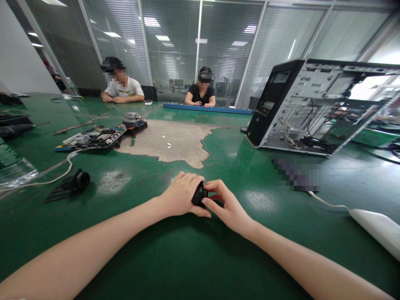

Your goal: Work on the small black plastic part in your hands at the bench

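Note:
A small black object (199, 195), ridged and rounded, is between my two hands above the green table (193, 258). My left hand (183, 193) wraps round its left side, with the thumb below it. From the right, my right hand (220, 200) pinches the same object with thumb and fingertips. Its underside and left part are hidden by my left hand. Farther left on the table lies a black part with a round end (76, 181).
An open computer case (281, 108) stands at the right, near a white power block (375, 229). Circuit boards (96, 137), a cable and a clear bottle (15, 166) are at the left. Two people (123, 89) (201, 93) sit across the table.

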A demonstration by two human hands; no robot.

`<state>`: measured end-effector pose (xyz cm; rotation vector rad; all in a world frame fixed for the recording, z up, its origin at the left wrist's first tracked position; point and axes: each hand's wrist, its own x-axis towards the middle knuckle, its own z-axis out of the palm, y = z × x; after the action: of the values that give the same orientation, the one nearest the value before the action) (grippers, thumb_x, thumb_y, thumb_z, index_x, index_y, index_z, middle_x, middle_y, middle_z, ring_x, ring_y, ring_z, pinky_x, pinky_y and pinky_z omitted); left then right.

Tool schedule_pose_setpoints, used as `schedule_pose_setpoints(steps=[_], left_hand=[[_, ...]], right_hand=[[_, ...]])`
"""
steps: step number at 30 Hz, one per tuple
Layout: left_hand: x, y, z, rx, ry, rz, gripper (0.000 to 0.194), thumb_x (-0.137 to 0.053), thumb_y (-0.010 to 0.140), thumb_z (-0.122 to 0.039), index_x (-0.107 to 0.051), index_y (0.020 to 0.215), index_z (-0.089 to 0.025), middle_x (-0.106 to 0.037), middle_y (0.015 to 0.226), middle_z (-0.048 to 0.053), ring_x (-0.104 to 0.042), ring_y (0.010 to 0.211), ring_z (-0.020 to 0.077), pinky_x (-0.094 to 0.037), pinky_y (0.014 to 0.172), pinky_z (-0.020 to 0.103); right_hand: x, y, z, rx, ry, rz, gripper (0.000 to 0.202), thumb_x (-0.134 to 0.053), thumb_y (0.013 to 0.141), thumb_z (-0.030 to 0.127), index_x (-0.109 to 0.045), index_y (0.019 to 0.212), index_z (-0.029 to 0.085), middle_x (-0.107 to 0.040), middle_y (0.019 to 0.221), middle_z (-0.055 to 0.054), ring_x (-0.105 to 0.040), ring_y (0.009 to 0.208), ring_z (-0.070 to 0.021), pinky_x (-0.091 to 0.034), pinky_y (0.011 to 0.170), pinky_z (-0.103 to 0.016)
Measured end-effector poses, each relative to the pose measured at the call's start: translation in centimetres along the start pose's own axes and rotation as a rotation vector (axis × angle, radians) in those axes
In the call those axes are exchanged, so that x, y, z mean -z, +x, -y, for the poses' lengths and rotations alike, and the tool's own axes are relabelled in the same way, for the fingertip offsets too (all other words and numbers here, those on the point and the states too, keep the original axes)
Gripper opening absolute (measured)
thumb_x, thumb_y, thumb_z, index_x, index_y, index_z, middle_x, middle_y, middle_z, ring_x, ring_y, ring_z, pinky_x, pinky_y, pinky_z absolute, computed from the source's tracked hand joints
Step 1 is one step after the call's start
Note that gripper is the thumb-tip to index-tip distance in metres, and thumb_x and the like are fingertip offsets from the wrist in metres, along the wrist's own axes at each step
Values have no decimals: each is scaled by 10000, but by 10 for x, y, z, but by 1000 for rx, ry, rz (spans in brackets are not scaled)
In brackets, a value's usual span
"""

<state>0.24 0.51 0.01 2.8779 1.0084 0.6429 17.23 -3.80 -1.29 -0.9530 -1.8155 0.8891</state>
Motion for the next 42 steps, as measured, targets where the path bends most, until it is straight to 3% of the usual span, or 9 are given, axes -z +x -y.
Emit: schedule_pose_setpoints(steps=[4, 12, 20, 24, 28, 31, 36, 42], left_hand=[[0, 0, 0, 4, 17, 0, 758, -550, 520, -742, -460, 984, -149, -568, 920, 74, -514, 817, 245, -318, 731, 356], [-1, 0, -1, 1, 15, -13, 784, -567, 513, -733, -445, 1012, -140, -564, 930, 73, -512, 834, 242, -313, 744, 355], [-1, 0, 0, 3, 9, -10, 751, -579, 526, -709, -447, 1006, -146, -559, 926, 69, -511, 840, 244, -318, 743, 358], [-1, 0, -1, 8, 9, -12, 698, -589, 543, -675, -457, 986, -153, -560, 912, 67, -514, 833, 245, -321, 744, 365], [-2, 0, -1, 8, -2, -17, 721, -593, 533, -677, -452, 1009, -154, -563, 932, 75, -516, 850, 253, -322, 752, 372], [-2, 0, 0, 6, -4, -14, 734, -599, 525, -680, -449, 1015, -154, -564, 944, 75, -517, 859, 253, -321, 756, 371], [-1, 0, -1, 12, 18, -10, 703, -601, 525, -675, -462, 977, -154, -563, 909, 66, -516, 827, 243, -322, 735, 360], [0, 0, -2, 11, 5, -14, 664, -585, 563, -652, -460, 987, -155, -566, 913, 71, -515, 825, 243, -321, 734, 362]], right_hand=[[0, 0, -1, -57, 2, 20, 259, -543, 791, 223, -435, 1027, 220, -511, 991, -48, -536, 917, -177, -494, 765, -351], [1, -1, -1, 81, -29, 13, 175, -539, 789, 187, -487, 951, 229, -450, 1027, -40, -490, 960, -164, -496, 765, -301], [0, 1, -2, -95, 14, 39, 256, -542, 789, 209, -424, 1017, 211, -519, 951, -42, -533, 910, -172, -495, 756, -345], [0, 0, 0, -13, 6, 72, 254, -543, 780, 183, -441, 1009, 221, -499, 960, -35, -520, 918, -167, -505, 744, -323], [0, -1, 0, 80, -46, 16, 195, -548, 774, 178, -486, 951, 232, -468, 1010, -38, -496, 945, -169, -503, 756, -311], [0, 0, -2, 59, -34, -8, 170, -540, 786, 185, -475, 936, 230, -478, 986, -35, -509, 936, -167, -504, 742, -307], [-1, 0, -3, -51, -13, 25, 295, -543, 785, 188, -420, 1051, 219, -498, 1014, -52, -529, 935, -173, -502, 764, -342], [0, -2, -1, 82, -56, 22, 256, -546, 771, 173, -457, 1003, 234, -470, 1019, -46, -498, 967, -182, -507, 763, -334]])
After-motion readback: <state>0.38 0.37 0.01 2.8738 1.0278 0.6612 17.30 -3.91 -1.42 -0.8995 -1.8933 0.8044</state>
